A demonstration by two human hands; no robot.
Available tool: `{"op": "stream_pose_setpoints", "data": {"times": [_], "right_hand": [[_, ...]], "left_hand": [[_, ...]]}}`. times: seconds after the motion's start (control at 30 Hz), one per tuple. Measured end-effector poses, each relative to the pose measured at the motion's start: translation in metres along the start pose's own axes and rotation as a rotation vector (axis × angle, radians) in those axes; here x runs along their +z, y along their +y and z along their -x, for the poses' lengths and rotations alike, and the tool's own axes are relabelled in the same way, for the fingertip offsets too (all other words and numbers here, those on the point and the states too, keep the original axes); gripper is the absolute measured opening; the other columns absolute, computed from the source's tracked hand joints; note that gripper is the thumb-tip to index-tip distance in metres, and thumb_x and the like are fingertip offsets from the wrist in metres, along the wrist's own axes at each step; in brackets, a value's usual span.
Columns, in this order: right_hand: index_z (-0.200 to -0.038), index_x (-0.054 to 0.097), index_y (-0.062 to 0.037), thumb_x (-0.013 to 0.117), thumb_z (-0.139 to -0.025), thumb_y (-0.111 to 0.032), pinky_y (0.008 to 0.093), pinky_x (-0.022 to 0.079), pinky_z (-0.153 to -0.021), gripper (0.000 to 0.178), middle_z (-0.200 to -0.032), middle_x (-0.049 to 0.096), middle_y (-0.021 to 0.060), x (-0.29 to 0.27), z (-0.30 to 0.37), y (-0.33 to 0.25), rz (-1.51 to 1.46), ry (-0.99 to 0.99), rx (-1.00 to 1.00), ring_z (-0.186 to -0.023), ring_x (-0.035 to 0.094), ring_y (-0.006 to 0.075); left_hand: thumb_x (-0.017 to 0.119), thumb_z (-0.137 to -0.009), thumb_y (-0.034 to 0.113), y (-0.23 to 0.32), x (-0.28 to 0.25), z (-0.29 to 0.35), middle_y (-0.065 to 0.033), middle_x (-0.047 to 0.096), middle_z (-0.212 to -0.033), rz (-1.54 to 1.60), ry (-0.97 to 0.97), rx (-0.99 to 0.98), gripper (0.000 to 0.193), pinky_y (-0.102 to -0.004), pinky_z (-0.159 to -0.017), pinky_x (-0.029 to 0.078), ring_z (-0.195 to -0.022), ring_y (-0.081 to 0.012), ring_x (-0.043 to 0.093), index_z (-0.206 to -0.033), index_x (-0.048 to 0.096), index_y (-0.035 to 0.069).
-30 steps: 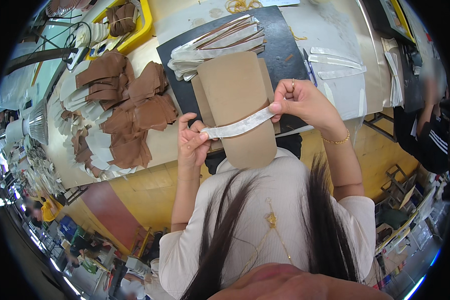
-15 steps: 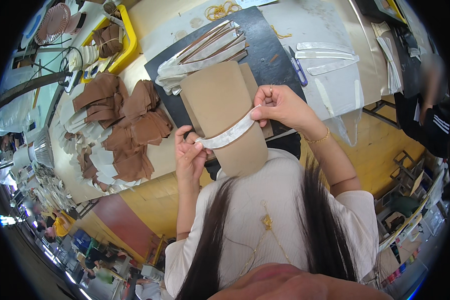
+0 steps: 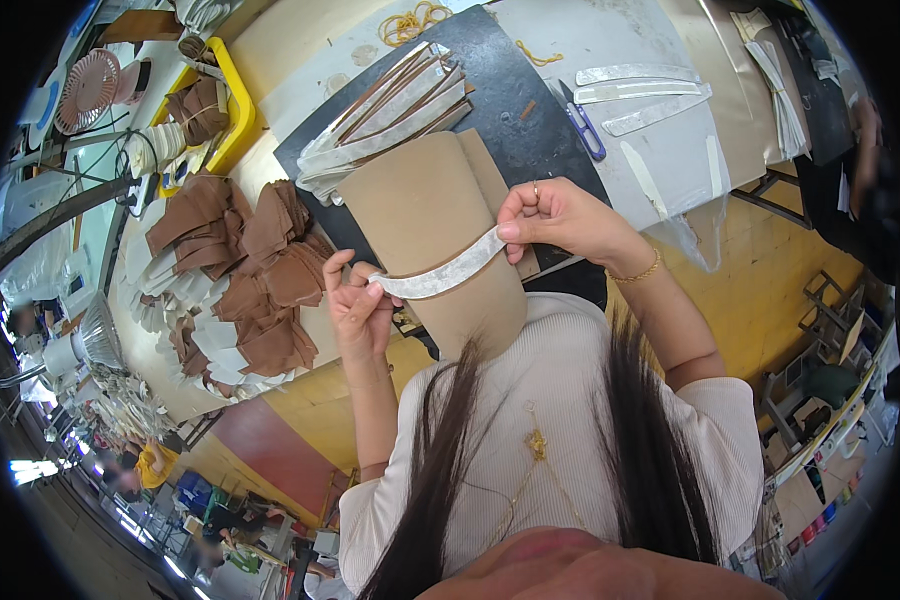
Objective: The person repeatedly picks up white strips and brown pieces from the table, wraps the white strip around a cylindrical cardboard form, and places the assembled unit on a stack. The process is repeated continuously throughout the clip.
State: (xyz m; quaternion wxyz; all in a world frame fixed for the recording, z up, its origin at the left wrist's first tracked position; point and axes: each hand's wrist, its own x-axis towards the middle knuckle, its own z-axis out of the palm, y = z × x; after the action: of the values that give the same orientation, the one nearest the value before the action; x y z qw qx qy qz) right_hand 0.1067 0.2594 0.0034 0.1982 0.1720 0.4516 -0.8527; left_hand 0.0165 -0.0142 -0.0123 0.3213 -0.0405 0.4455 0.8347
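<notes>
A curved white-faced strip (image 3: 444, 274) with a thin brown edge stretches between my two hands. My left hand (image 3: 358, 308) pinches its left end between thumb and finger, the other fingers bent. At the other end, my right hand (image 3: 548, 224) pinches the strip with thumb and forefinger. Beneath the strip lies a tan curved board (image 3: 416, 200), bulging upward and reaching from the table to my body. Behind the board, a stack of similar white and brown strips (image 3: 390, 108) rests on a black mat (image 3: 515, 60).
Purple-handled snips (image 3: 586, 132) lie right of the mat, near several loose white strips (image 3: 642, 93). Piles of brown pieces (image 3: 270, 265) cover the table's left side. A yellow tray (image 3: 238, 105) stands farther left. Another person (image 3: 855, 190) is at the far right.
Both hands, still pinching the strip, have shifted slightly left in the picture. The surrounding view has also shifted a little. The grip on the strip looks the same.
</notes>
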Motion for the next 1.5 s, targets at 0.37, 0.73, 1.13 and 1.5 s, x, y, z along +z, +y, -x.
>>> {"op": "stream_pose_setpoints", "data": {"times": [0.37,0.73,1.13,1.5], "right_hand": [[-0.083,0.045,-0.0076,0.064,-0.087,-0.027,0.0197,0.045,-0.042,0.028,-0.059,0.054,0.0,0.0,-0.007,0.014,-0.063,-0.063,0.235,-0.047,0.056,0.008],[-0.106,0.056,-0.0048,0.067,-0.082,-0.024,0.0319,0.043,-0.084,0.033,-0.1,0.061,0.0055,0.038,0.014,-0.066,0.981,0.438,-0.838,-0.095,0.055,0.0191],[-0.131,0.045,-0.0018,0.053,-0.085,-0.045,0.044,0.021,-0.11,0.064,-0.138,0.042,0.0143,0.082,0.01,-0.024,1.499,-0.101,-0.804,-0.133,0.033,0.0263],[-0.143,0.02,0.0011,0.033,-0.096,-0.043,0.0357,0.025,-0.108,0.065,-0.147,0.023,0.0214,0.033,0.006,0.024,0.752,0.212,-0.655,-0.133,0.03,0.0356]], "left_hand": [[0.057,-0.082,-0.005,-0.01,0.011,0.002,-0.0082,0.056,-0.089,0.092,0.124,-0.042,0.046,-0.0301,-0.066,0.053,-0.077,-0.017,0.059,-0.123,0.038,0.005],[0.057,-0.084,-0.002,-0.002,0.031,0.016,-0.0134,0.063,-0.087,0.174,0.026,0.028,0.023,-0.0308,-0.07,0.055,-0.076,-0.0191,0.063,-0.106,0.053,-0.002],[0.059,-0.082,-0.005,-0.002,0.016,0.0,-0.0135,0.064,-0.085,0.107,-0.06,-0.067,0.015,-0.0269,-0.067,0.054,-0.074,-0.0174,0.064,-0.097,0.056,-0.003],[0.059,-0.082,-0.006,-0.01,0.01,-0.003,-0.0157,0.064,-0.08,0.152,-0.034,-0.105,0.016,-0.03,-0.062,0.054,-0.065,-0.0206,0.063,-0.097,0.056,-0.003]]}}
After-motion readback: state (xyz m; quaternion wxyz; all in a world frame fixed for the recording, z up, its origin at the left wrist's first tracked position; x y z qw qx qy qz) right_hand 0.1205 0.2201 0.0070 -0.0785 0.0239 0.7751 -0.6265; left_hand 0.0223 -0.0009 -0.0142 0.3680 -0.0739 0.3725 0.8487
